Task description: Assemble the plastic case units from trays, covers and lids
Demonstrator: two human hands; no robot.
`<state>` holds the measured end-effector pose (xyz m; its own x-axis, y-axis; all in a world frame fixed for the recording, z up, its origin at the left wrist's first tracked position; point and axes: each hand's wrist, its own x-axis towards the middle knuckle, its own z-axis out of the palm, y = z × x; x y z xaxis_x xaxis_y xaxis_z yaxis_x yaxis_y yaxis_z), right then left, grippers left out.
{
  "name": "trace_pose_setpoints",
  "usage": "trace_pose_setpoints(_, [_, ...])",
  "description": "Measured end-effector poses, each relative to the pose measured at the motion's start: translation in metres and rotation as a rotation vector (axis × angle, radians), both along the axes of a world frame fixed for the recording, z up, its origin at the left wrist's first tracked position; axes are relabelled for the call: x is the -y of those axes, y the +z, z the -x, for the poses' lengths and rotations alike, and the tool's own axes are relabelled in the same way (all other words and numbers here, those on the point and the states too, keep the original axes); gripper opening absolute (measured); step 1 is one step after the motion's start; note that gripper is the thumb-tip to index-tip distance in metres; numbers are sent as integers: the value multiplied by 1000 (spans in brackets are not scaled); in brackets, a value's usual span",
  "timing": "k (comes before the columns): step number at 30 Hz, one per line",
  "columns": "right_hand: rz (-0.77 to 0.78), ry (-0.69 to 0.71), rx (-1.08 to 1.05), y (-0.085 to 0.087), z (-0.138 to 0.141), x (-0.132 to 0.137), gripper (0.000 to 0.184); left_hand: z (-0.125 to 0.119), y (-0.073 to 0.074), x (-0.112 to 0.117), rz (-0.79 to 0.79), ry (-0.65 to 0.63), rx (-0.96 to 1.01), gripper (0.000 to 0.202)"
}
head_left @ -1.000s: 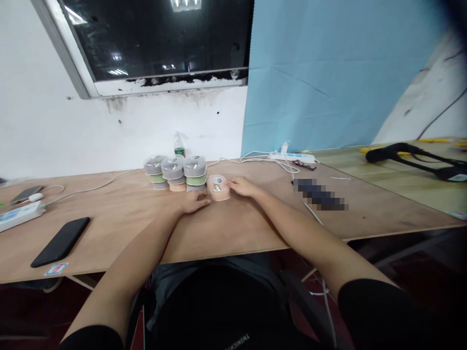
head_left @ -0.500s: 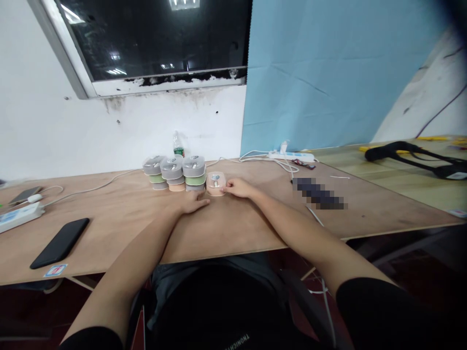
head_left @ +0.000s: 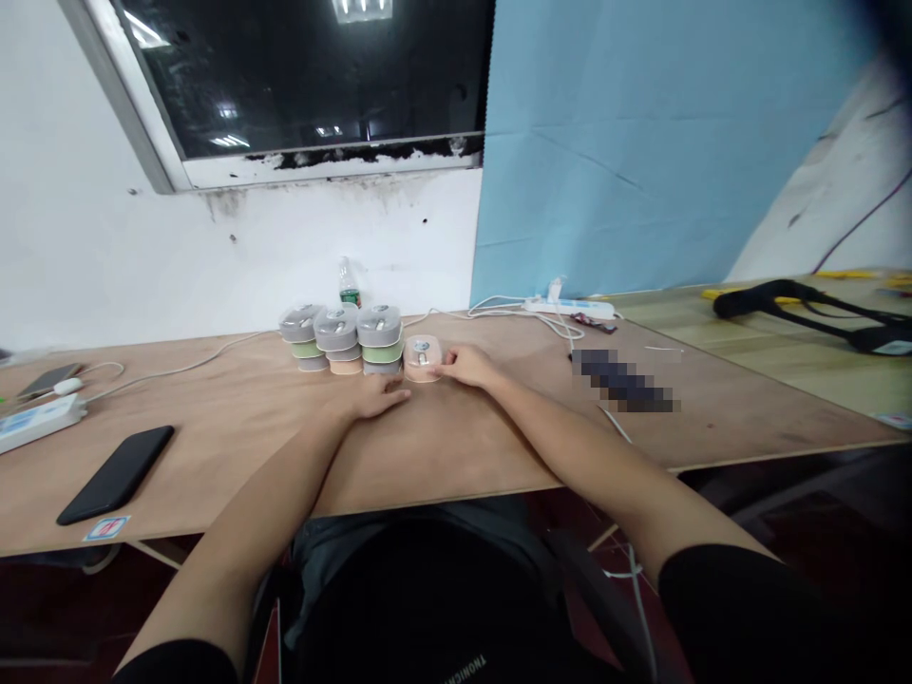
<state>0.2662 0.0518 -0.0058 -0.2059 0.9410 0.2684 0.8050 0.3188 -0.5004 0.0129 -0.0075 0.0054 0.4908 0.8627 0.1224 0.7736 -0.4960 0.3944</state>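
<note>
A pink round case (head_left: pixel 422 359) lies flat on the wooden table (head_left: pixel 442 446), at the right end of a row of stacked grey, green and pink round cases (head_left: pixel 345 339). My right hand (head_left: pixel 466 366) rests beside the pink case with its fingertips touching the case's right side. My left hand (head_left: pixel 375 397) lies flat on the table just in front of the stacks, fingers pointing right, holding nothing.
A black phone (head_left: pixel 117 473) and a white power strip (head_left: pixel 37 419) lie at the left. Another power strip (head_left: pixel 570 307) with white cables sits at the back right. A small bottle (head_left: pixel 348 283) stands behind the stacks. A black strap (head_left: pixel 805 302) lies on the neighbouring table.
The pink case went from tilted on its edge to lying flat against the stacks. My right hand stayed at its side. My left hand has not moved.
</note>
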Motion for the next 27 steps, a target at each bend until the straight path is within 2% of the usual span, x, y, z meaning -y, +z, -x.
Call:
trace_pose_setpoints(3, [-75,-56,-76,2,6,4,66,0,-2,0,2,5,-8,52])
trace_pose_setpoints(6, [-116,21,-106,2,12,6,87,1,-4,-1,-18,10,-10,51])
trace_pose_setpoints(10, [-73,147,-147,-6,13,-3,82,2,-3,1,-42,-63,28,46])
trace_pose_setpoints(16, [86,167,-475,-12,-1,-23,72,2,-1,1,-15,-63,35,48])
trace_pose_setpoints(20, [100,44,-483,-6,-15,-28,59,2,-2,0,-14,-59,25,49])
trace_pose_setpoints(24, [131,-260,-346,-2,-34,-33,69,3,-3,0,-21,-65,19,51])
trace_pose_setpoints(27, [139,-341,-290,-2,-47,-36,70,3,-3,0,-20,-71,29,50])
